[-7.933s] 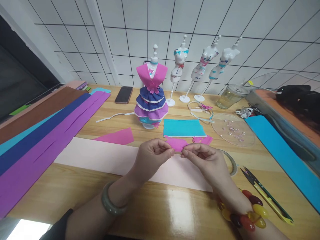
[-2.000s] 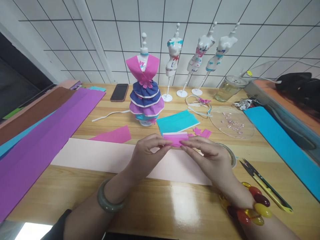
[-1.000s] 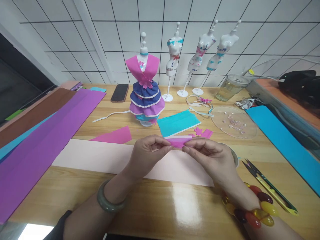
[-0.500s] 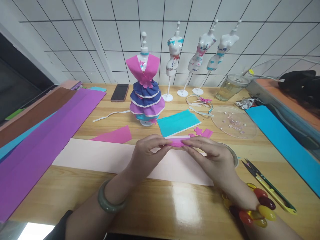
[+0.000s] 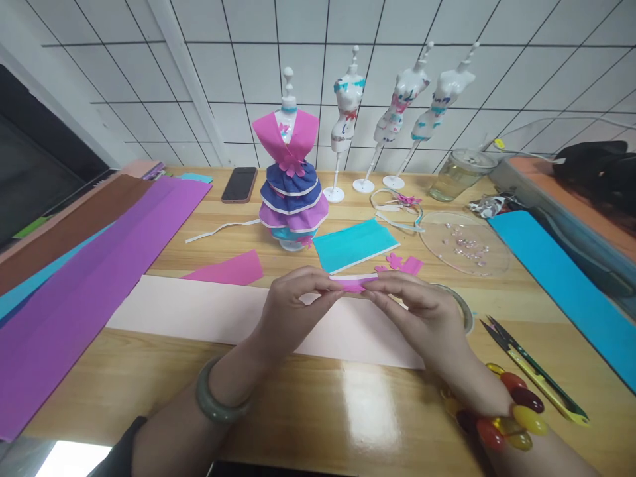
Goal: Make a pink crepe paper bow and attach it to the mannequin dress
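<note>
Between my hands is a small strip of purple crepe paper [image 5: 354, 285] with a white band along its far edge, gathered narrow. My left hand [image 5: 294, 305] pinches its left end between thumb and fingers. On the right end, my right hand [image 5: 416, 311] grips it the same way. Beneath them lies a long pale pink paper strip [image 5: 193, 310]. Just beyond is a turquoise paper piece [image 5: 356, 245] with a white edge. Pink flower cut-outs [image 5: 394, 261] rest behind my right fingers, and a tape roll [image 5: 464, 311] is partly hidden by that hand.
A dressed mini mannequin [image 5: 291, 165] stands behind, with bare ones [image 5: 348, 109] to its right. Thread snips [image 5: 536, 371] lie at right, near a clear dish [image 5: 464, 246] of gems. A glass jar [image 5: 460, 175] and a phone [image 5: 239, 184] sit at the back. Purple paper [image 5: 99, 285] covers the left.
The purple piece, flat and wider at first, is now gathered into a narrow strip with a white band showing. The turquoise piece turned earlier. Over the last second the fingers shift only slightly.
</note>
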### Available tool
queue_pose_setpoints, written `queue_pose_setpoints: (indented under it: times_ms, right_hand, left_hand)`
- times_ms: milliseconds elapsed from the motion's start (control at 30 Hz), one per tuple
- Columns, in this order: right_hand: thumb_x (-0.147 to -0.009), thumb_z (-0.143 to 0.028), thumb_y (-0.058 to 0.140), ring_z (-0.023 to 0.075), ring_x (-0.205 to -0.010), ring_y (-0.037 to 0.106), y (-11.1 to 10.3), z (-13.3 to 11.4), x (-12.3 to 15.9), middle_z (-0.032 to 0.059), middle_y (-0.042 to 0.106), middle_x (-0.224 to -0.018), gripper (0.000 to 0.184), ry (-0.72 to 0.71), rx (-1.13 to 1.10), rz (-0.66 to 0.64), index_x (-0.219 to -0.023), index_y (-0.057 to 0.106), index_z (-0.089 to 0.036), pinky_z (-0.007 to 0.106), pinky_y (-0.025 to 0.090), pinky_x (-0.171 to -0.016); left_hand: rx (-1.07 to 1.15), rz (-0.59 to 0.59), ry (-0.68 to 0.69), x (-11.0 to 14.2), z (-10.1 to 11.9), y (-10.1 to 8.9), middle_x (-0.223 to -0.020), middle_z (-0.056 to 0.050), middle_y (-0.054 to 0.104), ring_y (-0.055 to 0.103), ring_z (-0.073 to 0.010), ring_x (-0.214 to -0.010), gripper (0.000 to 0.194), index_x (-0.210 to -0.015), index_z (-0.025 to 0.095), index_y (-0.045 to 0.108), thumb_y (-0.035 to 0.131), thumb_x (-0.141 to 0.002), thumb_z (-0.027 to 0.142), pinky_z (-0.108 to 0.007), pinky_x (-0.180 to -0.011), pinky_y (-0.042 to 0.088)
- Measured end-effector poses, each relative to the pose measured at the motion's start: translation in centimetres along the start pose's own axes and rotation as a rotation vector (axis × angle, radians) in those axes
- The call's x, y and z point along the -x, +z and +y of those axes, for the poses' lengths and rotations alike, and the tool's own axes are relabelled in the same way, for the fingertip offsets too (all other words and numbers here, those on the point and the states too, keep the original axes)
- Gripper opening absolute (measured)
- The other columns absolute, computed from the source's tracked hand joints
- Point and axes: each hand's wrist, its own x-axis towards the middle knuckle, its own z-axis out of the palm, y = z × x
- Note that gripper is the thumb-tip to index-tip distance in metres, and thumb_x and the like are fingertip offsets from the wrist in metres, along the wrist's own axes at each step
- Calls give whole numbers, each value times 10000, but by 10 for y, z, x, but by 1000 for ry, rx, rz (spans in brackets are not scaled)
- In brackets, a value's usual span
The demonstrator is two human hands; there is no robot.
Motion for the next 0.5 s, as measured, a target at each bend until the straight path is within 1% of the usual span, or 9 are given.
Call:
queue_pose_setpoints:
  times_ms: [133, 233, 367, 500]
  right_hand:
    - [-730, -171, 655, 145, -734, 643, 1, -3, 1, 6, 704, -791, 98, 166, -89, 15, -791, 696, -234, 242, 532, -622]
    - [-709, -198, 676, 141, -711, 644, 0, -4, 2, -2, 702, -770, 76, 245, -156, 26, -767, 701, -240, 230, 530, -595]
    - [-694, -205, 690, 120, -654, 637, 0, -5, 2, -10, 696, -733, 68, 312, -226, 24, -757, 692, -232, 211, 525, -573]
    - [-702, -219, 683, 124, -641, 631, 1, -4, 2, 6, 689, -730, 70, 318, -245, 8, -772, 682, -214, 226, 525, -574]
  left_hand:
    - [132, -15, -82, 1, -5, 1, -783, -37, 638, 606, -131, -743, 67, -777, 172, 675, 647, -717, 181, -256, -676, 500]
    - [196, -17, -131, 1, -5, 1, -785, -41, 641, 609, -136, -746, 68, -766, 165, 676, 661, -704, 188, -262, -678, 507]
    - [247, -24, -195, -1, -1, 0, -759, -33, 656, 610, -126, -723, 52, -735, 154, 664, 670, -690, 180, -242, -670, 509]
    - [275, -35, -273, -1, 1, 0, -738, -23, 661, 608, -115, -693, 76, -741, 149, 646, 675, -686, 193, -229, -662, 503]
